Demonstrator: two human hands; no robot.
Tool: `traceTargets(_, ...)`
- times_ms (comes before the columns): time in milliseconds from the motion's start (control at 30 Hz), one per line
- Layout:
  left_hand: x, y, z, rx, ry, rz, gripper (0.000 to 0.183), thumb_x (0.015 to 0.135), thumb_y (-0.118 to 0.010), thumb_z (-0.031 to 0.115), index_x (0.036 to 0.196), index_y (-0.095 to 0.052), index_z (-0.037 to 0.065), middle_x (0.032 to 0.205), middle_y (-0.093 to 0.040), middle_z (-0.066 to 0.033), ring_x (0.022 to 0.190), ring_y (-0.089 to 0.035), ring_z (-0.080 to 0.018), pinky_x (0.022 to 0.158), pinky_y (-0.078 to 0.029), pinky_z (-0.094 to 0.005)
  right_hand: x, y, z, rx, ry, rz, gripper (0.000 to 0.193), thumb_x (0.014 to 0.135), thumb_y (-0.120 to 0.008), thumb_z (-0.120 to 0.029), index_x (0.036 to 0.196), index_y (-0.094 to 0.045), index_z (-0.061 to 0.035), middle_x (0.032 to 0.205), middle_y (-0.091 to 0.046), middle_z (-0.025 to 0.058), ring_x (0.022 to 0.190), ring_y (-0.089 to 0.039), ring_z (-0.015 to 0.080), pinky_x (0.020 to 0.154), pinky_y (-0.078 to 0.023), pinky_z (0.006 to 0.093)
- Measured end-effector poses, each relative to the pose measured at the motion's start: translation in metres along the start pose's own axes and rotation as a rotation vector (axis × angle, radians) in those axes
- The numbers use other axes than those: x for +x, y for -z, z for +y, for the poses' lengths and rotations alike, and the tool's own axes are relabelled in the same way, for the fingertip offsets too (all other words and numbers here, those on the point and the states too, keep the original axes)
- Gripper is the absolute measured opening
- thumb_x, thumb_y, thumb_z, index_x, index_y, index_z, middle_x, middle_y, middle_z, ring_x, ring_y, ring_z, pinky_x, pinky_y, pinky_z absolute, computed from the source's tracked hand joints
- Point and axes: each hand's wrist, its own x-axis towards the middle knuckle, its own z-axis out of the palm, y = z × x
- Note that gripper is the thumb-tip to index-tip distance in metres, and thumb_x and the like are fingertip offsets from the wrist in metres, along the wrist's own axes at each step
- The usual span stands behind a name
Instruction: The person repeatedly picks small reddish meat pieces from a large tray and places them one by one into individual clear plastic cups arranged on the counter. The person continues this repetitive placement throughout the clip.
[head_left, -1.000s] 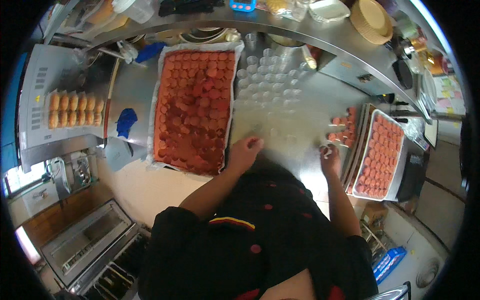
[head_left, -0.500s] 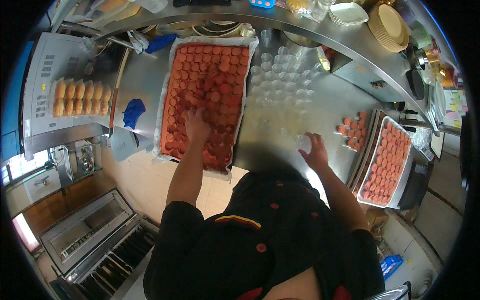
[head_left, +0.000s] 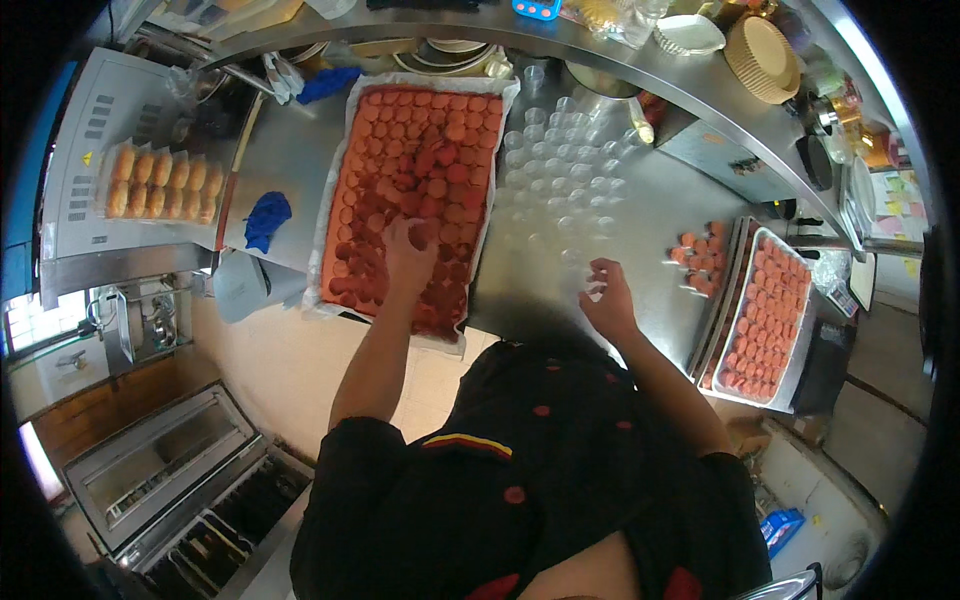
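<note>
A sheet of red cake (head_left: pixel 357 187), cut all over into small rounds, lies on pale paper left of centre. Over its lower middle is my left hand (head_left: pixel 407 262), fingers pinched around a round piece of red cake (head_left: pixel 421 237). Several loose rounds lie tumbled on the sheet just beyond it. My right hand (head_left: pixel 611 305) hangs above the steel table to the right, its fingers curled about a clear plastic cup (head_left: pixel 589 292) that shows only faintly. Rows of clear plastic cups (head_left: pixel 566 170) stand beyond that hand.
At the right, a metal tray (head_left: pixel 768 320) holds many red rounds, with a loose group of rounds (head_left: pixel 698 258) beside it. A blue cloth (head_left: pixel 267 221) lies left of the cake. Packed buns (head_left: pixel 163 184) stand far left. A steel shelf (head_left: pixel 480 28) spans the back.
My left hand has shifted right across the cake and now shows a round in its fingers. My right hand has drawn slightly left, its fingers more curled. The whole view has shifted slightly.
</note>
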Motion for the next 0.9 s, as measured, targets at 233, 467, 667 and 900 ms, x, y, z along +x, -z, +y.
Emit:
traceTargets(233,-0.057,0.025,0.150,-0.674,-0.130,-0.368,0.044,0.085,-0.081,0.006,0.126,-0.065,0.008,0.118,-0.068,-0.0093,0.109,-0.066,-0.0228,0.095,-0.055,-0.0357,-0.007,-0.017,-0.099,-0.082,0.297,-0.102,0.053,0.078,-0.079,-0.001,0.128,-0.060,-0.0060,0.125,-0.061,0.0161,0.100,-0.067,0.0317,0.087,-0.057,0.0389)
traceTargets(467,-0.075,0.034,0.158,-0.299,-0.434,-0.246,0.041,0.083,-0.084,0.019,0.121,-0.071,0.012,0.122,-0.069,-0.0102,0.113,-0.066,-0.0280,0.095,-0.055,-0.0404,-0.027,-0.026,-0.119,-0.109,0.388,-0.059,0.054,0.078,-0.079,0.000,0.128,-0.060,-0.0065,0.126,-0.060,0.0161,0.101,-0.068,0.0313,0.086,-0.058,0.0386)
traceTargets(667,-0.086,0.039,0.142,-0.443,-0.376,-0.309,0.042,0.087,-0.082,0.020,0.125,-0.068,0.008,0.124,-0.069,-0.0105,0.114,-0.067,-0.0270,0.098,-0.054,-0.0385,-0.044,-0.036,-0.127,-0.099,0.425,-0.019,0.054,0.077,-0.080,0.002,0.126,-0.061,-0.0069,0.125,-0.059,0.0156,0.101,-0.067,0.0307,0.085,-0.058,0.0378)
traceTargets(900,-0.103,0.031,0.140,-1.319,0.578,-0.725,0.040,0.098,-0.072,0.010,0.134,-0.057,0.001,0.124,-0.066,-0.0116,0.113,-0.066,-0.0217,0.099,-0.057,-0.0393,-0.060,-0.047,-0.141,-0.186,0.535,0.050,0.054,0.075,-0.082,0.000,0.123,-0.058,-0.0082,0.123,-0.059,0.0166,0.113,-0.062,0.0379,0.093,-0.055,0.0428)
